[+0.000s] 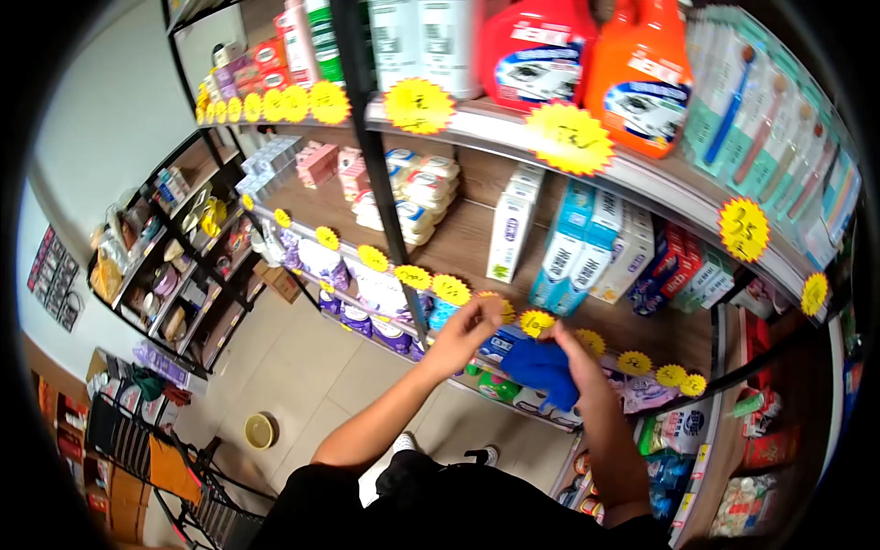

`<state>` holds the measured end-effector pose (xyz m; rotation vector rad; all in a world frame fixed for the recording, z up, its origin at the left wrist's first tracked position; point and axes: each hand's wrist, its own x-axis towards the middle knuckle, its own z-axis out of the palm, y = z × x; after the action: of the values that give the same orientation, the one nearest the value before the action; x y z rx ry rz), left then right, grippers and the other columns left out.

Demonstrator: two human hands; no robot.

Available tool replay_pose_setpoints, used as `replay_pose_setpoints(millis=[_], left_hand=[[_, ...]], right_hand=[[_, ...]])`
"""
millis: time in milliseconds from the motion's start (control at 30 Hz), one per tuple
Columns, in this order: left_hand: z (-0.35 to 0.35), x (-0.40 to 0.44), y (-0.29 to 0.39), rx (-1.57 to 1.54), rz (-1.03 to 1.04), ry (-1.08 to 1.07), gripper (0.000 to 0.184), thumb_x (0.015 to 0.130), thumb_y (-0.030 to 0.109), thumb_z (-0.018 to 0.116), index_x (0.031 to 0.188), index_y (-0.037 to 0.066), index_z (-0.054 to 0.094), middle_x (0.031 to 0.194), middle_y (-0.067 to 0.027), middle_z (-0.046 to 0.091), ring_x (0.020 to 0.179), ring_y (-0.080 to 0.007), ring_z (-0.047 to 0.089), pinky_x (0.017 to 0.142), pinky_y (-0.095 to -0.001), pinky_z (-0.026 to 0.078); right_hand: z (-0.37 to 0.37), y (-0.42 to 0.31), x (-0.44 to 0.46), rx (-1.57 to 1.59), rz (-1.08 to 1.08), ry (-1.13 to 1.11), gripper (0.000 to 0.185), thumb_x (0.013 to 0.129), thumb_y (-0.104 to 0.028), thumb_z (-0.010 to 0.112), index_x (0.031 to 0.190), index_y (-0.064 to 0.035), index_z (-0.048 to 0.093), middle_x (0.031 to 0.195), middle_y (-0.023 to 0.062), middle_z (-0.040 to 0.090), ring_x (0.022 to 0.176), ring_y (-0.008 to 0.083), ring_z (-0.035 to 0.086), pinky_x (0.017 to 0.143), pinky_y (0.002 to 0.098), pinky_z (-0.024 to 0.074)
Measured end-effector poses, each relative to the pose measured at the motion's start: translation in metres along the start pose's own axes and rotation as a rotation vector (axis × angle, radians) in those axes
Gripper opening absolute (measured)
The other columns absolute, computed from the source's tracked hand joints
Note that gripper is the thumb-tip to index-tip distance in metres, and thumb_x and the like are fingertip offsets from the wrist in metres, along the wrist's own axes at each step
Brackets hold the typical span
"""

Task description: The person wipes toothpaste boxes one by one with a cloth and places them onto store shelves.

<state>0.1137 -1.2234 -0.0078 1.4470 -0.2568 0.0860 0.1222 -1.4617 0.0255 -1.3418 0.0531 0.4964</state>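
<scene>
My right hand [582, 367] is closed on a bright blue cloth [539, 368], which hangs crumpled in front of the shelf edge. To its left, my left hand [467, 335] is raised at the same shelf edge with its fingers curled together. A yellow starburst price tag [500, 310] sits right at those fingertips; whether they grip it cannot be made out. Another yellow tag [536, 323] is between the two hands. Just above, blue-and-white boxes [576, 247] and a tall white box [514, 225] stand on the wooden shelf [467, 249].
Red [536, 55] and orange bottles [639, 78] stand on the upper shelf beside packaged toothbrushes [761, 119]. A black post [390, 192] divides the shelving. Purple packs [390, 332] fill the lower shelf. Behind on the left are a chair [174, 467] and a bowl [260, 430] on the tiled floor.
</scene>
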Motion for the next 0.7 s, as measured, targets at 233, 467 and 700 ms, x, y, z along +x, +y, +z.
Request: replay_pose_setpoints(millis=[233, 467, 700], left_hand=[[-0.098, -0.117, -0.004, -0.127, -0.399, -0.027, 0.043, 0.098, 0.03, 0.069, 0.13, 0.002, 0.061, 0.113, -0.0024, 0.067, 0.101, -0.0109, 0.06, 0.089, -0.0282, 0.049], [-0.242, -0.227, 0.012, -0.014, -0.268, 0.197, 0.025, 0.098, 0.03, 0.07, 0.101, 0.006, 0.067, 0.085, 0.0041, 0.063, 0.081, -0.0056, 0.058, 0.073, -0.0249, 0.05], [-0.35, -0.304, 0.053, 0.135, -0.27, 0.457, 0.02, 0.094, 0.021, 0.075, 0.099, 0.003, 0.067, 0.085, 0.0018, 0.066, 0.08, -0.0066, 0.06, 0.071, -0.0259, 0.052]], right_hand=[[0.136, 0.112, 0.015, 0.268, 0.238, -0.187, 0.025, 0.097, -0.033, 0.068, 0.114, -0.0139, 0.067, 0.11, -0.0006, 0.068, 0.1, 0.011, 0.063, 0.084, 0.0275, 0.0508], [0.301, 0.17, 0.021, -0.007, 0.184, -0.492, 0.038, 0.096, -0.024, 0.072, 0.126, -0.0042, 0.06, 0.112, 0.0038, 0.063, 0.105, 0.0127, 0.058, 0.093, 0.0276, 0.0461], [0.435, 0.2, 0.037, -0.195, 0.219, -0.867, 0.04, 0.092, -0.024, 0.075, 0.12, -0.0005, 0.059, 0.105, 0.0043, 0.064, 0.096, 0.0117, 0.06, 0.085, 0.0282, 0.049]])
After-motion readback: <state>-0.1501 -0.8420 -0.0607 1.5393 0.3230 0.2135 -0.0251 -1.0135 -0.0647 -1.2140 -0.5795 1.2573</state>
